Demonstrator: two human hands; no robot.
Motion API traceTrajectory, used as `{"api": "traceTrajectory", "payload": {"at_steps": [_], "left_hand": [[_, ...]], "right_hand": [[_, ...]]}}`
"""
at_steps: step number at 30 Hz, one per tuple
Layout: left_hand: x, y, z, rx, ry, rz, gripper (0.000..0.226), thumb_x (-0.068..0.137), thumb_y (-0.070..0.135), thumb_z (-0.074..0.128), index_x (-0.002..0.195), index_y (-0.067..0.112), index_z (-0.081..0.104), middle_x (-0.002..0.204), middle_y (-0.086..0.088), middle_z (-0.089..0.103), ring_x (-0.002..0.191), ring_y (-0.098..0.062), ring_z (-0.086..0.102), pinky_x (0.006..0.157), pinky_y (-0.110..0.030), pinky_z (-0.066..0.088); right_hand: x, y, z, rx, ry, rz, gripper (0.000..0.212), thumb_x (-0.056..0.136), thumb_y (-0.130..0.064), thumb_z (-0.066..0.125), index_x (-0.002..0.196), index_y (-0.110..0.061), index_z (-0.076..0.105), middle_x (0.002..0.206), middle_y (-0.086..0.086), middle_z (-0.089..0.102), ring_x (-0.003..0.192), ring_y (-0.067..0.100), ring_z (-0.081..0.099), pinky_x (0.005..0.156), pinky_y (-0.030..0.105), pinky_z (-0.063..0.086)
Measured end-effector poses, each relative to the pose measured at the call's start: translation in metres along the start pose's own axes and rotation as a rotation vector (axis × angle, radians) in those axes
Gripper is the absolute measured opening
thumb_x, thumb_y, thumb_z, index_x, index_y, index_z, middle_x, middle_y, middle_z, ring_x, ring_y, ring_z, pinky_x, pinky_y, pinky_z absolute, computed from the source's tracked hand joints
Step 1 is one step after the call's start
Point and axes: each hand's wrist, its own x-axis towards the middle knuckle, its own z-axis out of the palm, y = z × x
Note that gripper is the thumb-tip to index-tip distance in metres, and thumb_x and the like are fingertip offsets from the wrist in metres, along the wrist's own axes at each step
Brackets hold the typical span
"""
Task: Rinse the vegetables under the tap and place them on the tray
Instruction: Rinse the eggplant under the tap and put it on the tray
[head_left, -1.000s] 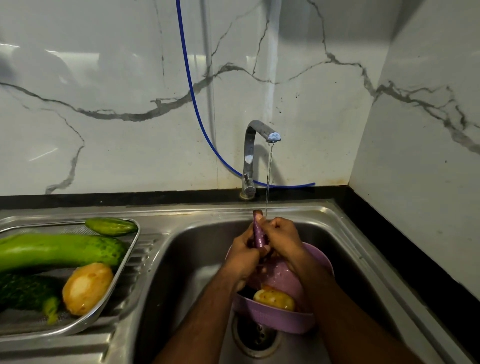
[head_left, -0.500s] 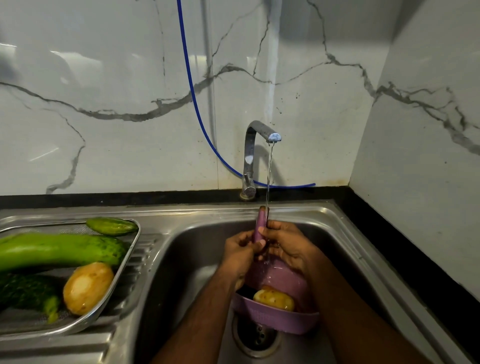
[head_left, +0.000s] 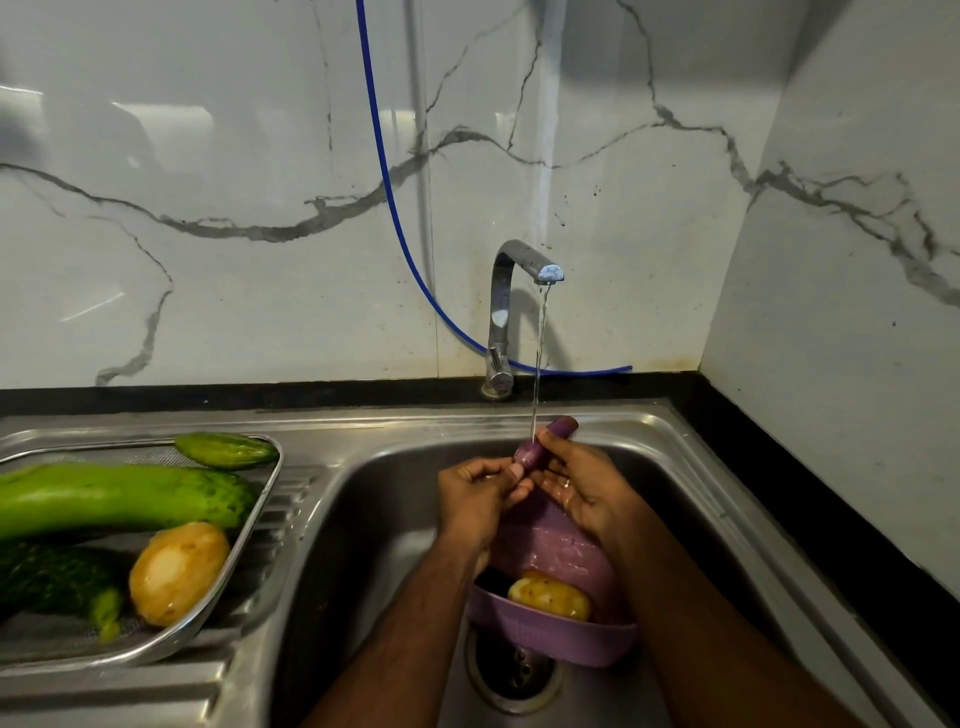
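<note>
Broadly, a steel sink fills the lower view, its basin set into a black counter under a marble wall. On the drainboard at left sits the tray, holding a long green gourd, a dark bitter gourd, a small cucumber at the far rim and a potato near the right rim. Inside the basin, over the drain, a purple colander holds another potato. Behind the basin the tap runs, a blue hose curving down the wall beside it. Water falls onto a slim purple eggplant, held tilted above the colander. The right hand curls its grip around the eggplant's upper part; the left hand pinches the lower end, fingers bent.
</note>
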Motion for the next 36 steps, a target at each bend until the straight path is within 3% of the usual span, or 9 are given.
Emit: {"api": "traceTrajectory", "payload": {"at_steps": [4,8,17,20,22,26,31,34,36], "left_hand": [[-0.003,0.0,0.003,-0.008,-0.018,0.001,0.008,0.091,-0.001,0.065,0.093,-0.006,0.07,0.074,-0.014,0.074,0.062,-0.014,0.071,0.06,-0.02,0.058],[-0.004,-0.001,0.004,-0.034,-0.026,-0.02,0.011,0.094,0.0,0.061,0.094,-0.006,0.069,0.074,-0.015,0.073,0.06,-0.014,0.07,0.059,-0.02,0.058],[-0.005,-0.004,0.001,0.021,-0.057,-0.034,0.014,0.094,0.004,0.063,0.098,-0.007,0.071,0.08,-0.015,0.073,0.062,-0.014,0.068,0.064,-0.021,0.059],[-0.003,-0.007,0.0,0.117,-0.047,-0.021,0.013,0.095,-0.001,0.06,0.094,-0.007,0.071,0.075,-0.015,0.068,0.062,-0.018,0.061,0.066,-0.029,0.055],[-0.001,-0.009,-0.002,0.194,-0.029,0.001,0.01,0.092,-0.005,0.061,0.095,-0.006,0.071,0.073,-0.018,0.068,0.064,-0.022,0.061,0.071,-0.037,0.055],[-0.002,-0.008,-0.002,0.247,-0.032,0.035,0.013,0.086,-0.002,0.07,0.099,-0.004,0.066,0.09,-0.025,0.073,0.078,-0.031,0.069,0.08,-0.044,0.059],[-0.002,-0.008,-0.004,0.401,-0.061,0.044,0.012,0.088,0.001,0.07,0.099,0.0,0.066,0.085,-0.019,0.074,0.075,-0.028,0.071,0.076,-0.041,0.06],[-0.002,-0.006,-0.004,0.31,-0.097,-0.04,0.011,0.093,0.0,0.059,0.1,0.001,0.068,0.082,-0.015,0.073,0.069,-0.023,0.069,0.065,-0.032,0.059],[-0.006,-0.002,-0.003,0.175,-0.172,-0.161,0.022,0.099,0.0,0.045,0.102,0.002,0.067,0.076,-0.009,0.07,0.06,-0.016,0.061,0.056,-0.025,0.052]], "right_hand": [[0.0,0.0,0.002,0.037,-0.019,-0.005,0.015,0.092,-0.018,0.075,0.099,-0.005,0.072,0.082,0.013,0.078,0.072,0.018,0.074,0.063,0.027,0.061],[0.0,0.0,0.002,0.01,-0.035,-0.015,0.018,0.09,-0.019,0.076,0.095,-0.002,0.071,0.081,0.014,0.078,0.067,0.018,0.075,0.06,0.026,0.061],[0.0,0.001,-0.002,-0.072,-0.164,-0.002,0.01,0.094,-0.004,0.067,0.103,0.0,0.069,0.091,0.017,0.072,0.074,0.021,0.071,0.063,0.029,0.06],[-0.004,0.002,-0.002,-0.171,-0.252,-0.019,0.023,0.092,0.009,0.062,0.11,-0.003,0.068,0.099,0.018,0.073,0.087,0.027,0.069,0.073,0.033,0.059],[-0.006,0.004,0.0,-0.232,-0.252,-0.031,0.03,0.089,0.011,0.065,0.115,-0.003,0.067,0.104,0.018,0.074,0.092,0.031,0.07,0.066,0.034,0.06],[-0.006,0.008,0.008,-0.301,-0.157,-0.081,0.023,0.088,-0.002,0.074,0.11,-0.002,0.069,0.092,0.015,0.077,0.088,0.03,0.074,0.077,0.042,0.062],[-0.002,0.009,0.01,-0.411,-0.069,-0.072,0.024,0.099,-0.033,0.065,0.109,-0.012,0.071,0.105,0.018,0.076,0.1,0.036,0.073,0.082,0.048,0.062],[-0.004,0.008,0.009,-0.375,-0.043,-0.063,0.028,0.105,-0.034,0.054,0.109,-0.011,0.069,0.101,0.018,0.074,0.087,0.031,0.071,0.074,0.043,0.059],[-0.003,0.007,0.006,-0.373,-0.085,-0.033,0.028,0.107,-0.03,0.051,0.11,-0.009,0.069,0.099,0.021,0.071,0.075,0.027,0.065,0.066,0.039,0.052]]}}
